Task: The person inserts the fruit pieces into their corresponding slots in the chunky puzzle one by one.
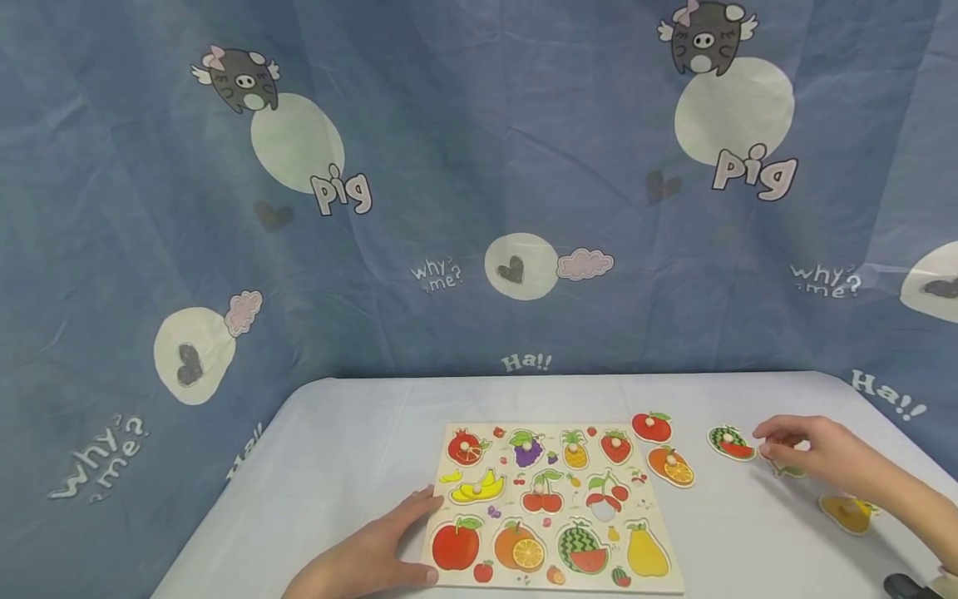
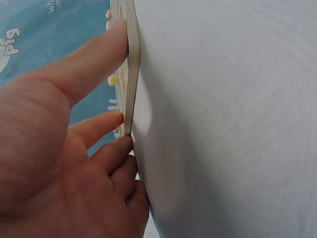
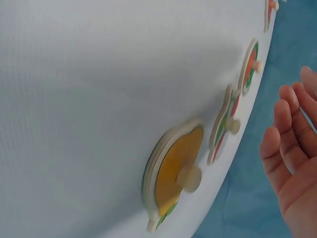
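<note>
A wooden fruit puzzle board (image 1: 554,524) lies on the table. My left hand (image 1: 367,549) rests at its left edge, the thumb by the front corner; in the left wrist view the thumb (image 2: 94,59) touches the board's edge. My right hand (image 1: 812,449) hovers with loosely bent fingers, holding nothing, over a green and red knobbed piece (image 3: 224,126), partly hidden in the head view. Close by are the watermelon piece (image 1: 731,443) and the yellow pear piece (image 1: 848,514). An orange piece (image 1: 671,466) and an apple piece (image 1: 652,428) lie beside the board.
Knobbed pieces sit in the board's upper part, among them the grapes (image 1: 526,450), bananas (image 1: 476,489) and cherries (image 1: 542,501). The front row shows printed fruit without knobs. A blue patterned curtain (image 1: 449,333) hangs behind the white table (image 1: 337,466).
</note>
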